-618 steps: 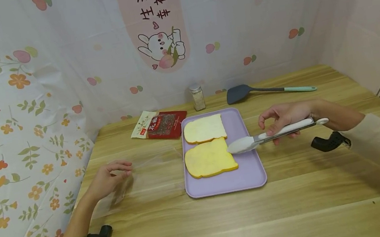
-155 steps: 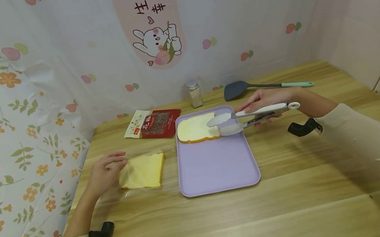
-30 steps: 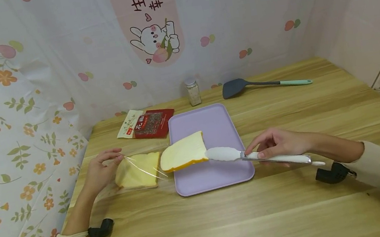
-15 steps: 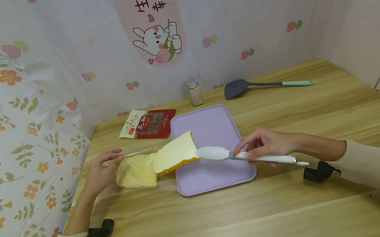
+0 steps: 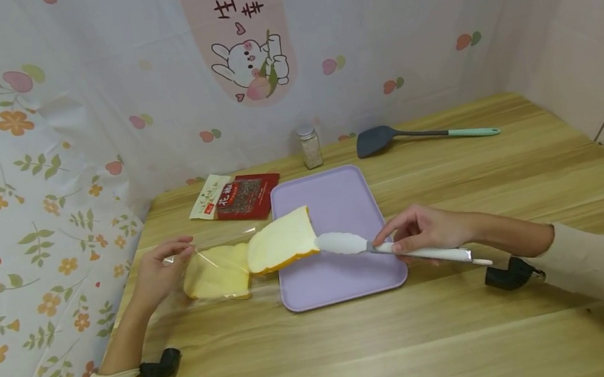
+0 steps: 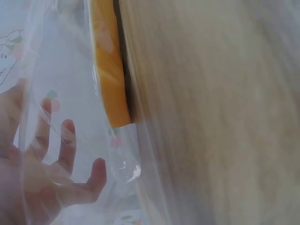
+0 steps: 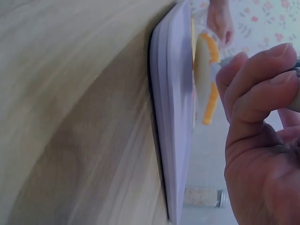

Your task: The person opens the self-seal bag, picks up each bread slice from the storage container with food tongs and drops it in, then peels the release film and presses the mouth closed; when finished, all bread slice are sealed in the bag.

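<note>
- Since approx 5 s ago the pale slice has left the far end of the purple tray & swung left toward the clear bag; vs 0.5 s ago I see it shifted just a touch right
- R hand: fingers curled round the tongs, firm grasp as far as I can see from here; the white tips, out past those fingertips to the left, clamp the slice's right edge
- Pale slice: beyond the R fingertips at the end of the tongs, held over the tray's left rim, its far end right by the bagged slice; can't tell on my feed if the two touch
- L hand: thumb & finger pinch the bag's edge nearest it; in the left wrist view I get the other fingers loose & spread, w/ film across them
- Bagged slice: just right of the L fingertips, under glinting film
- Tray: flat on the table, btwn both hands, just left of the R fingertips
- Spice packet: beyond the L fingertips & right of them, next to the tray's corner
- Glass jar: upright, well beyond the R fingers
- Spatula: also well beyond the R fingers, lying by the wall cloth
</note>
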`<state>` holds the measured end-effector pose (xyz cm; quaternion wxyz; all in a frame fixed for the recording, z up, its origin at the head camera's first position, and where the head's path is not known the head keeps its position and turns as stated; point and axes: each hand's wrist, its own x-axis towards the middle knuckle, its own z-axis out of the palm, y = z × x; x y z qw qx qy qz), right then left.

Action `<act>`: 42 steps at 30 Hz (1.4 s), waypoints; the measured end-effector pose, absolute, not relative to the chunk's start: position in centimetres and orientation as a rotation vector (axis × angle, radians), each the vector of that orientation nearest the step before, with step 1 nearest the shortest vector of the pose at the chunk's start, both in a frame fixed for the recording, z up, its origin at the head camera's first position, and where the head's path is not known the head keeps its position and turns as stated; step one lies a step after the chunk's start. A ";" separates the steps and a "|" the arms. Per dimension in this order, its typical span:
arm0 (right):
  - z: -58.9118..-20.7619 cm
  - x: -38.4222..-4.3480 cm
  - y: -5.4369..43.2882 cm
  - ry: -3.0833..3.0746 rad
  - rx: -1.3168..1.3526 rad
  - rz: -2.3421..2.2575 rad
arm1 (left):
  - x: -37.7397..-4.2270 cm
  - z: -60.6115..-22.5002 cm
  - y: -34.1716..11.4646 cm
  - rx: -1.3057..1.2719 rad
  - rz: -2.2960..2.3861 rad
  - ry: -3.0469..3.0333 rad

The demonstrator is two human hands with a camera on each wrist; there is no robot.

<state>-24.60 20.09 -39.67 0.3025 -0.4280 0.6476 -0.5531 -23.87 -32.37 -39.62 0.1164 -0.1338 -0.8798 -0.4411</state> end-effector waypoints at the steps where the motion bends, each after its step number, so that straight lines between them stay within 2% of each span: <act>1: -39.7 -24.6 20.0 1.709 -1.129 -1.469 | -23.9 -39.6 -32.4 -0.389 -1.297 -2.577; 20: -40.4 -24.8 18.5 1.749 -1.121 -1.412 | -23.9 -39.7 -32.5 -0.390 -1.290 -2.582; 32: -39.8 -26.4 18.7 1.736 -0.931 -1.293 | -23.8 -39.4 -32.6 -0.359 -1.154 -2.734; 42: -39.1 -27.9 18.3 1.726 -0.829 -1.297 | -23.9 -39.6 -32.3 -0.440 -1.171 -2.755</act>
